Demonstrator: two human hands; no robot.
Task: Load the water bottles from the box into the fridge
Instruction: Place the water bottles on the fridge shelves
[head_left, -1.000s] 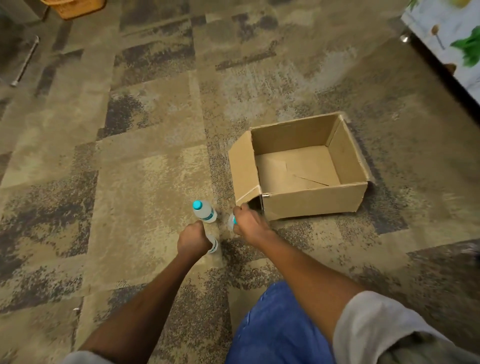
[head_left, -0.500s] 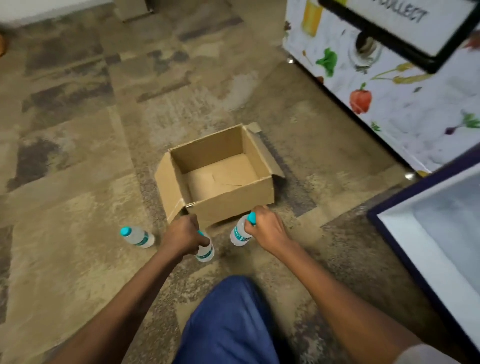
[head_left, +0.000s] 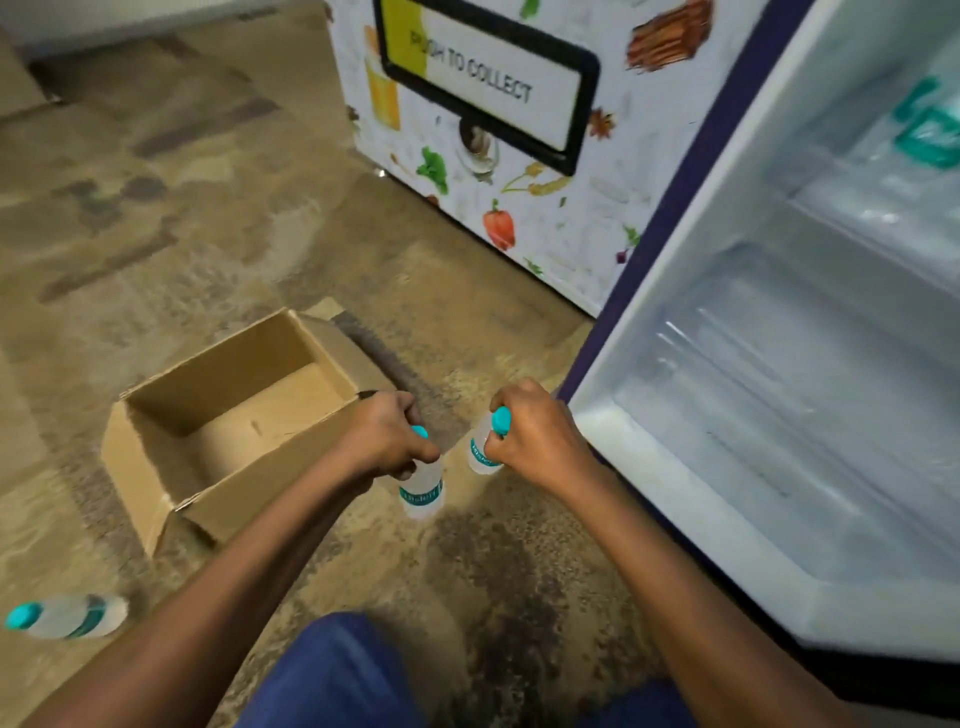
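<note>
My left hand (head_left: 384, 439) grips a small clear water bottle (head_left: 423, 491) with a teal cap by its neck, just right of the cardboard box (head_left: 156, 483). My right hand (head_left: 540, 436) grips a second teal-capped bottle (head_left: 480, 452) by its top, close to the open fridge (head_left: 779, 395). Nothing lies in the box, whose top is open. A third bottle (head_left: 67, 616) lies on its side on the carpet at the lower left. The fridge's white interior shows bare lower shelves. Something teal and clear sits blurred on an upper fridge shelf (head_left: 930, 130).
A white cabinet (head_left: 498, 208) printed with vegetables and a "PUSH TO COLLECT" panel stands behind the box, left of the fridge. Patterned carpet (head_left: 182, 234) covers the floor. My knee in blue trousers (head_left: 332, 675) is at the bottom centre.
The view has swung right and up, bringing the fridge interior in. Both hands have lifted their bottles off the carpet and carried them right, past the box. The third bottle stays lying on the floor.
</note>
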